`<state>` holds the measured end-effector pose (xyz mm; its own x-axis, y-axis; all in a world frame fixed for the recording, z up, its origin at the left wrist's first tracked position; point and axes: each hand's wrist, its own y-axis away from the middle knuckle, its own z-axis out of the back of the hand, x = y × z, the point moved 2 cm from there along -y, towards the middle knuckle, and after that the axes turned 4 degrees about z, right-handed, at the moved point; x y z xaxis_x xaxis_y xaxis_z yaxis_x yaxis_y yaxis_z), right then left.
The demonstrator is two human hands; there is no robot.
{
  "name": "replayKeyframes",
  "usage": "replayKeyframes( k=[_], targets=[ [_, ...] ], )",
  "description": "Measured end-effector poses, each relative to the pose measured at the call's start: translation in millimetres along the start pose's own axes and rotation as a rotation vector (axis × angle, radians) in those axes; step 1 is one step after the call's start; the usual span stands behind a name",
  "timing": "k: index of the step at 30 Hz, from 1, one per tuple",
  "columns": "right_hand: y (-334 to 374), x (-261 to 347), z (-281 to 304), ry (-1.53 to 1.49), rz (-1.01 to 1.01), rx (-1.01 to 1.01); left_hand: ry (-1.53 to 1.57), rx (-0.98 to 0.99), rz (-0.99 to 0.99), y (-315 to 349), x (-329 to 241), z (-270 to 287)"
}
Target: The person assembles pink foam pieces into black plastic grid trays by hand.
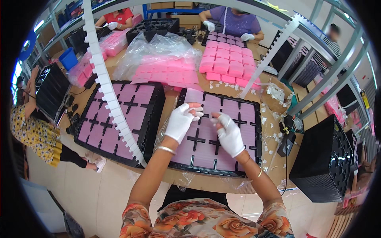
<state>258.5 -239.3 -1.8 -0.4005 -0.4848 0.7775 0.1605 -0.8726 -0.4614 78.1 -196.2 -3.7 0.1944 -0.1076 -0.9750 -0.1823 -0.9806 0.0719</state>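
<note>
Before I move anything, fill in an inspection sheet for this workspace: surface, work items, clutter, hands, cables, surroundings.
Surface: brown tabletop, bare only in patches.
Work items: middle black tray with lilac panels between black crosses; similar left-hand tray beside it.
Clutter: white scraps at right; clear plastic film by flat pink sheets; pink foam stack beyond the middle tray.
Hands: left hand and right hand, white-gloved, over the middle tray; fingers bent, any small hold cannot be told.
Cables: black cable at the right-hand table edge.
Surroundings: co-worker in purple opposite; tall black tray stack at right.
</note>
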Motion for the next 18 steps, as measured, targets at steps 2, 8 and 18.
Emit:
replayKeyframes(
  k=[2,8,18],
  targets=[
    [-10.2,-36.4,8.8,-0.152,-0.159,-0.089,0.014,0.000,0.056,-23.7,10.7,-8.7],
    [-31.2,-88.3,32.8,0.065,-0.219,-0.144,-0.095,-0.134,0.162,-84.6,47.9,-5.8],
    [-42.0,-96.0,33.1,-0.002,-0.196,-0.087,-0.177,-0.312,0.008,-99.3,61.3,-17.8]
  ],
)
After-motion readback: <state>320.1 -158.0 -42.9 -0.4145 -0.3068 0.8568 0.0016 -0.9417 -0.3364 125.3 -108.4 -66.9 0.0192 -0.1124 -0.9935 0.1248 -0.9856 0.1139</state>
